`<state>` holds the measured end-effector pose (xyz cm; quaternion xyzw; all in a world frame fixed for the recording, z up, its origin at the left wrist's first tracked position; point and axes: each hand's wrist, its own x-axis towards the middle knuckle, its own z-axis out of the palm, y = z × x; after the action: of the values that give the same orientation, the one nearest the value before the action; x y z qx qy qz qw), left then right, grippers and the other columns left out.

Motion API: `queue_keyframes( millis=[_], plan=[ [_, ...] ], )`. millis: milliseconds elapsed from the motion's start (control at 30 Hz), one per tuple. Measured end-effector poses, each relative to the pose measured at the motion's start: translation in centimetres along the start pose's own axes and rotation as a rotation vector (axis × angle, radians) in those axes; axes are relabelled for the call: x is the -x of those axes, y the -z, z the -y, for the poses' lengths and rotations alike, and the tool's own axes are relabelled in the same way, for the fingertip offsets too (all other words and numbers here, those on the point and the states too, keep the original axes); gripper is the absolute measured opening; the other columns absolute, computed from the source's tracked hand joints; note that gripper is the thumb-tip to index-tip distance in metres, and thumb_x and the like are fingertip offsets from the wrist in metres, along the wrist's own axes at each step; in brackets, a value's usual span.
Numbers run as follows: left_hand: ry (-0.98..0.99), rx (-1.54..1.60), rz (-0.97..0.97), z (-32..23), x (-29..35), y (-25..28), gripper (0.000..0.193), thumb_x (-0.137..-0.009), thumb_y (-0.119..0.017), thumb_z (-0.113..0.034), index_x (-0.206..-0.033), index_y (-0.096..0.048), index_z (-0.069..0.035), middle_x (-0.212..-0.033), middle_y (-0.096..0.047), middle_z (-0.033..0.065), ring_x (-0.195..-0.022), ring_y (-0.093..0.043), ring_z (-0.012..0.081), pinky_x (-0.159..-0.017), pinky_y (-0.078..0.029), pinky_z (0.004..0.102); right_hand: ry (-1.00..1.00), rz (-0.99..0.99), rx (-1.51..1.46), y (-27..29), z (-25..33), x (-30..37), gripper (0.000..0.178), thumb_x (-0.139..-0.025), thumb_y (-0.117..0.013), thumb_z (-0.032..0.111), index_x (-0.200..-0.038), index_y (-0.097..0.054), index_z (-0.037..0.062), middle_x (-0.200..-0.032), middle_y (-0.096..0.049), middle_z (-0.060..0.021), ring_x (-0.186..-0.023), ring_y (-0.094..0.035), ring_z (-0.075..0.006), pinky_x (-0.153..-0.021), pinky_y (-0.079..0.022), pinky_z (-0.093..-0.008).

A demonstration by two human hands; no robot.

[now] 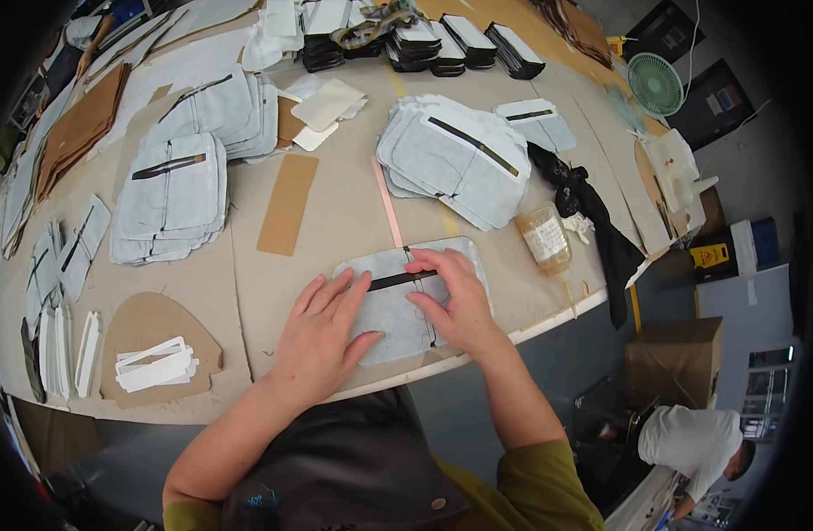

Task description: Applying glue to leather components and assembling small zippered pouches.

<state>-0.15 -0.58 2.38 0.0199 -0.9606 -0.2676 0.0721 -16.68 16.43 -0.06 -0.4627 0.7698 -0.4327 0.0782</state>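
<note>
A light grey-blue fabric panel (393,327) with rounded corners lies flat near the table's front edge. A dark strip (397,280) crosses it, and a dark line with loose threads runs from its far to its near edge. My left hand (322,336) rests on the panel's left side, fingers stretched out and the tips by the strip's left end. On the right side, my right hand (457,301) touches the panel with its fingers bent and thumb held apart from them. Neither hand grips anything. The fingers hide both ends of the strip.
Stacks of similar panels (442,159) lie beyond and to the left. A bottle of yellowish liquid (543,237) and black cloth (601,221) are at the right edge. A brown card strip (288,203) and white frames (157,364) lie left. Another person (689,442) works behind, right.
</note>
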Motion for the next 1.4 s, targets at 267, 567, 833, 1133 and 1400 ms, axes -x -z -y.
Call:
queue_keyframes(
  millis=[267, 567, 833, 1133, 1400],
  plan=[
    [-0.045, 0.087, -0.059, -0.4, -2.0, -4.2, 0.068, -0.089, -0.068, -0.017, -0.146, -0.037, 0.003, -0.145, -0.049, 0.0191, -0.137, -0.046, 0.0309, -0.115, -0.035, 0.0445, -0.043, -0.051, 0.0, -0.5, 0.2, 0.3, 0.056, -0.077, -0.076, 0.003, -0.129, -0.055, 0.0062, -0.109, -0.07, -0.0063, -0.108, -0.057, -0.0295, -0.1, -0.041, -0.0416],
    [-0.113, -0.038, -0.002, -0.4, -1.9, -3.2, 0.066, -0.093, -0.064, -0.024, -0.146, -0.037, 0.005, -0.148, -0.047, 0.016, -0.141, -0.041, 0.0279, -0.117, -0.032, 0.0424, -0.161, -0.159, 0.005, -0.5, -0.1, 0.5, 0.055, -0.076, -0.076, 0.0, -0.127, -0.056, 0.0055, -0.106, -0.07, -0.0077, -0.107, -0.058, -0.0299, -0.094, -0.045, -0.0409],
    [-0.142, -0.032, 0.002, -0.6, -2.1, -3.0, 0.063, -0.092, -0.065, -0.023, -0.145, -0.041, 0.001, -0.147, -0.05, 0.0124, -0.14, -0.042, 0.029, -0.115, -0.033, 0.0442, -0.033, -0.101, 0.125, 0.5, 0.0, 0.3, 0.052, -0.076, -0.074, 0.0, -0.125, -0.06, 0.0082, -0.107, -0.07, -0.0051, -0.103, -0.059, -0.0271, -0.098, -0.039, -0.0413],
    [-0.152, -0.05, 0.018, -0.6, -2.1, -3.0, 0.064, -0.091, -0.066, -0.023, -0.146, -0.042, 0.0, -0.147, -0.05, 0.0122, -0.14, -0.042, 0.0287, -0.115, -0.033, 0.0445, -0.105, -0.108, -0.089, -0.4, 0.1, -0.6, 0.046, -0.079, -0.068, -0.004, -0.122, -0.061, 0.0075, -0.105, -0.071, -0.0046, -0.104, -0.06, -0.0273, -0.095, -0.044, -0.04],
    [-0.126, -0.064, 0.016, -0.4, -1.5, -3.3, 0.069, -0.091, -0.066, -0.027, -0.146, -0.038, 0.004, -0.152, -0.042, 0.0163, -0.143, -0.037, 0.031, -0.118, -0.028, 0.0443, -0.004, -0.049, 0.041, -0.4, 0.0, -0.6, 0.039, -0.082, -0.065, -0.006, -0.12, -0.062, 0.0058, -0.107, -0.071, -0.0062, -0.105, -0.061, -0.0284, -0.094, -0.046, -0.0389]
  ],
)
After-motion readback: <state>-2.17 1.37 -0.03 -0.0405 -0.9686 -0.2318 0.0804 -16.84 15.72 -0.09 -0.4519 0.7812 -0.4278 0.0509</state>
